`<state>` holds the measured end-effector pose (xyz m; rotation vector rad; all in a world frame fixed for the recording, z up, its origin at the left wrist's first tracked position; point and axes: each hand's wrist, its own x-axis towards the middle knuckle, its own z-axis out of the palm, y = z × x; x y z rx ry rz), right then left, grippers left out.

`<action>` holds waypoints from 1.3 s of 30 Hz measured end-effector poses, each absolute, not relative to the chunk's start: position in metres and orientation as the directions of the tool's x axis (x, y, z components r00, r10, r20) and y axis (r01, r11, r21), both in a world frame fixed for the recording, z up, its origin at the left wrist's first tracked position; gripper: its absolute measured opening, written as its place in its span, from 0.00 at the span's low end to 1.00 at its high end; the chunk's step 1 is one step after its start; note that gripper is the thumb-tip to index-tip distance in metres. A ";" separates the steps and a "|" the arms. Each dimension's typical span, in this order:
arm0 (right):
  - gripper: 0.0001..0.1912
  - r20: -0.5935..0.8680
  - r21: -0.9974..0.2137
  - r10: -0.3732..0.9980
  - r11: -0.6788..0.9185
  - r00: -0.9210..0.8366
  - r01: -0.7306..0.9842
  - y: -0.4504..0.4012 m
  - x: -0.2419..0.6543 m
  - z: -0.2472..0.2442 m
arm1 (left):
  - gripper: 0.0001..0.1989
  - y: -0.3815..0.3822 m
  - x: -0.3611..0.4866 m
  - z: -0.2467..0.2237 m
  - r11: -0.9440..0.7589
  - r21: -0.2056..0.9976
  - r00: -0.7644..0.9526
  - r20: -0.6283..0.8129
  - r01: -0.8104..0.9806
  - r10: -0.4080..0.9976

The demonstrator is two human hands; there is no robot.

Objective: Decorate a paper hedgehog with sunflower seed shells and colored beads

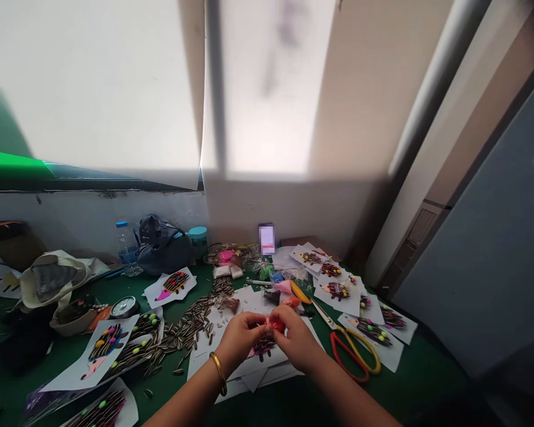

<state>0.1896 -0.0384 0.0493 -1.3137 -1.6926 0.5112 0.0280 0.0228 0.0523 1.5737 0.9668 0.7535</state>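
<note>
Both hands meet over a paper sheet [240, 370] with a dark, pink-edged seed figure [263, 346] on it. Between the fingertips is a small red lump [276, 324], which seems to be in clear wrapping. My left hand [241, 338], below a gold bangle, pinches the wrapping from the left. My right hand [293, 337] closes on the red lump from the right. The hands partly cover the figure. Just beyond them lie bags of coloured clay, among them a pink one [283, 286] and a black one [272, 296].
Striped seeds [184, 326] are heaped left of the sheets. Scissors [351, 350] lie open at the right, near finished seed pictures [338, 290]. A phone [266, 238] stands at the back. Bottle [127, 249], dark bag [164, 246] and round tin [124, 307] are at left.
</note>
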 end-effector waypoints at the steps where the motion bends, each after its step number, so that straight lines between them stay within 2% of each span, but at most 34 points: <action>1: 0.06 0.413 -0.760 0.911 0.356 -0.020 0.544 -0.039 0.188 0.048 | 0.15 0.022 0.029 0.052 -0.115 0.964 0.455 -0.007 0.241 0.890; 5: 0.09 0.439 -0.729 0.898 0.375 -0.028 0.573 -0.045 0.190 0.040 | 0.10 0.017 0.034 0.046 -0.179 0.924 0.426 0.020 0.337 0.905; 9: 0.13 0.417 -0.701 0.909 0.326 -0.006 0.634 -0.047 0.199 0.038 | 0.12 0.014 0.037 0.039 -0.151 0.928 0.406 0.000 0.341 0.914; 12: 0.12 0.432 -0.660 0.900 0.364 -0.065 0.658 -0.042 0.203 0.042 | 0.14 0.015 0.036 0.035 -0.131 0.933 0.389 -0.010 0.335 0.921; 17: 0.10 0.433 -0.635 0.881 0.448 -0.190 0.629 -0.030 0.199 0.046 | 0.13 0.019 0.031 0.030 -0.130 0.946 0.391 0.003 0.298 0.920; 23: 0.11 0.424 -0.622 0.871 0.479 -0.247 0.620 -0.015 0.197 0.049 | 0.10 0.024 0.029 0.032 -0.136 0.947 0.321 0.037 0.293 0.946; 26: 0.11 0.409 -0.594 0.872 0.479 -0.270 0.646 -0.010 0.198 0.056 | 0.11 0.025 0.028 0.041 -0.164 0.937 0.309 0.064 0.309 0.949; 32: 0.08 0.395 -0.608 0.854 0.519 -0.338 0.601 -0.011 0.195 0.060 | 0.12 0.012 0.016 0.047 -0.301 0.847 0.283 0.187 0.439 0.941; 39: 0.11 0.455 -0.667 0.842 0.537 -0.288 0.516 -0.029 0.184 0.053 | 0.10 -0.008 0.010 0.054 -0.500 0.687 0.404 0.314 0.528 0.859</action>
